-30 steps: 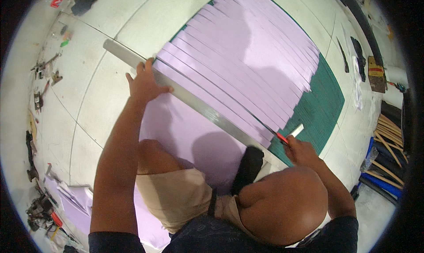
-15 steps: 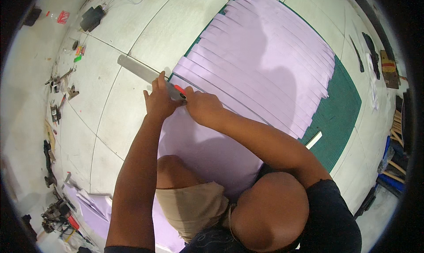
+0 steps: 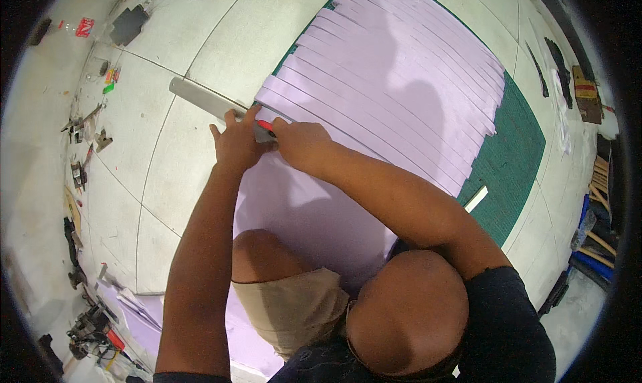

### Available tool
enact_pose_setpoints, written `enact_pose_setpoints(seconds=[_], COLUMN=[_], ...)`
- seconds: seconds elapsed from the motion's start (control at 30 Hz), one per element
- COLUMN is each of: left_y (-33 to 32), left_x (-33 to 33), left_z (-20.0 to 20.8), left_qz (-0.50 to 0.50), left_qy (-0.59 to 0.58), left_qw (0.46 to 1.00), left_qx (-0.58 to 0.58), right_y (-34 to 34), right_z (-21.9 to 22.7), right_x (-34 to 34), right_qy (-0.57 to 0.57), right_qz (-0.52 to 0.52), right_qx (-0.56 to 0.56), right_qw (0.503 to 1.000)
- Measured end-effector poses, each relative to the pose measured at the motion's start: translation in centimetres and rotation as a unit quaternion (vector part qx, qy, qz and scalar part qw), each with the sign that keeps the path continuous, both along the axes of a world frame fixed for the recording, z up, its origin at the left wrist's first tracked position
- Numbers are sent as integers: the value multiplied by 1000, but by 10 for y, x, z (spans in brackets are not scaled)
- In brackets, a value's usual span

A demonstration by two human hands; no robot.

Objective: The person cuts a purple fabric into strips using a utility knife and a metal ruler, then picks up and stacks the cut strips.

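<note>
A steel ruler lies at ten o'clock, its bare end pointing that way and its long axis slanting toward four, along slit lilac sheeting. The left hand, fingers spread, rests on it; the right hand grips a red cutter beside those fingers.

The bare left arm extends forward, nearly straight. The bare left hand bears downward, fingers spread. The bare right arm crosses diagonally toward the left. The bare right hand is curled in a grip just beside the left hand. Both knees are bent.
</note>
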State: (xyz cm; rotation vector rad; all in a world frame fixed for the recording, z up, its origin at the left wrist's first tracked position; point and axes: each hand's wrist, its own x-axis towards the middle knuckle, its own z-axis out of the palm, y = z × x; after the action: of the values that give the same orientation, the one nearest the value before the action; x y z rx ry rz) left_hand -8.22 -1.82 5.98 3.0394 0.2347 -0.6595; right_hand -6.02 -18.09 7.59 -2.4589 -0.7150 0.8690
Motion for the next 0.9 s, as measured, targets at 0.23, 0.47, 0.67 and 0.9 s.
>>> enact_pose_setpoints(seconds=[0.23, 0.47, 0.67, 0.9], left_y=[-6, -3, -5, 0], left_x=[-1, 2, 0, 0], left_z=[1, 2, 1, -1], left_qz=[2, 15, 24, 26], left_qy=[-2, -8, -7, -13], left_qw=[1000, 1000, 1000, 998], left_qx=[-25, -17, -20, -55], right_y=[-97, -226, -342, -405], right_z=[22, 33, 47, 68], right_x=[-38, -111, -181, -213], right_qy=[79, 108, 196, 139], right_qz=[6, -14, -21, 12], right_qx=[-76, -182, -340, -368], right_qw=[994, 977, 919, 919])
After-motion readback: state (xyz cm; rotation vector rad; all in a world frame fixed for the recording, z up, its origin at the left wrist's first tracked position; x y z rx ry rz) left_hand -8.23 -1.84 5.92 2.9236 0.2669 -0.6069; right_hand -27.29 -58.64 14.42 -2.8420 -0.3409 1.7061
